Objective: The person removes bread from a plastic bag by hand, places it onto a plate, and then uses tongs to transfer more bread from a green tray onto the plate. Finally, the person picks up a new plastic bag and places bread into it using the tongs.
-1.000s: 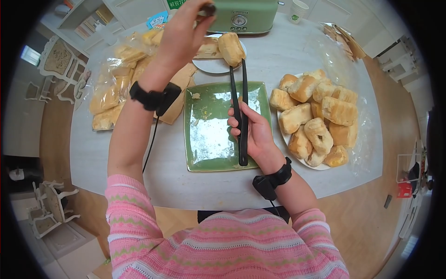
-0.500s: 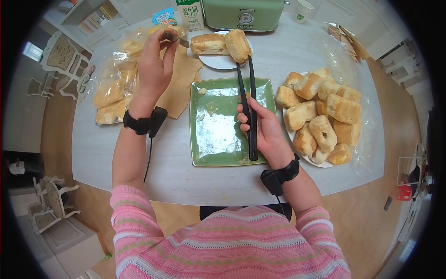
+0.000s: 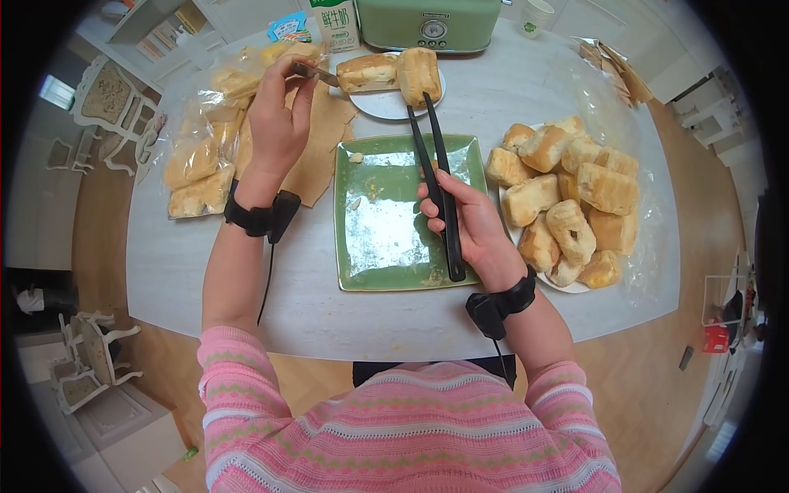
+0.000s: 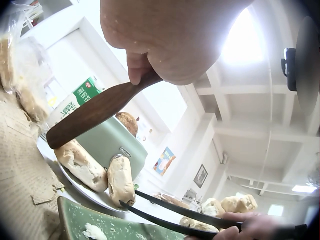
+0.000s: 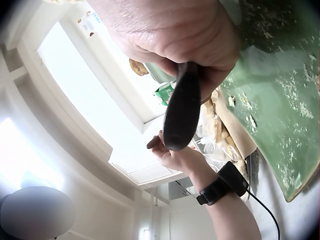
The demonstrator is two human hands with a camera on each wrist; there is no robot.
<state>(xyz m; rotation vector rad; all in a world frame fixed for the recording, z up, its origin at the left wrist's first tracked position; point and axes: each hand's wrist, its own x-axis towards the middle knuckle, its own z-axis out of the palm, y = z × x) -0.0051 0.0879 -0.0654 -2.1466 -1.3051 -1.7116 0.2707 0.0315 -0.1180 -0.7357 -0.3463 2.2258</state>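
My left hand [image 3: 279, 131] grips a brown wooden spatula [image 4: 95, 112] by one end. In the head view its flat blade reaches the left end of a bread roll [image 3: 367, 74] lying on a small white plate [image 3: 378, 107]. A second bread roll [image 3: 419, 74] stands beside it at the plate's right. My right hand [image 3: 468, 215] holds black tongs [image 3: 440, 185] around the middle, their two tips at the near end of that second roll. Below the tongs lies a square green plate [image 3: 386, 238] with crumbs on it.
Bread rolls pile on a white plate [image 3: 567, 289] at the right. Bagged bread [image 3: 197, 164] and brown paper [image 3: 316, 164] lie on the left. Behind stand a milk carton [image 3: 337, 25], a green toaster [image 3: 427, 29] and paper cups [image 3: 536, 16].
My left hand has come down and left from high near the toaster, then slightly right, bringing the spatula to the left roll. The tongs stay at the right roll, tilting slightly.
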